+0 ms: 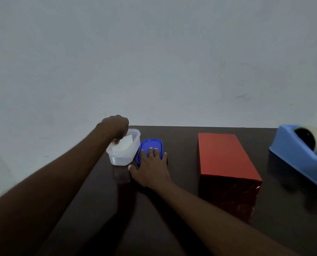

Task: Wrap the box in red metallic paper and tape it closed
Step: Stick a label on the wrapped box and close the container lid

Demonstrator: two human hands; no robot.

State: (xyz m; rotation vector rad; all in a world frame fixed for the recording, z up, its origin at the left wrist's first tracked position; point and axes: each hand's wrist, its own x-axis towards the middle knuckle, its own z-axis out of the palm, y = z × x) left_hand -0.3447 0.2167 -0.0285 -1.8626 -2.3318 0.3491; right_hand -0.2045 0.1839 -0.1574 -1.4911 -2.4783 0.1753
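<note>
A box wrapped in red metallic paper (226, 163) lies on the dark table (181, 218), right of centre. A blue tape dispenser (299, 159) with a roll of clear tape stands at the far right. My left hand (115, 127) reaches into a clear plastic container (123, 152) at the table's back left, fingers curled down around white material inside. My right hand (151, 167) rests flat with straight fingers on a blue lid (151, 146) lying beside the container.
A plain grey wall rises behind the table's far edge. The table's left edge runs diagonally under my left forearm. Dark tabletop shows between the lid and the red box, and along the front.
</note>
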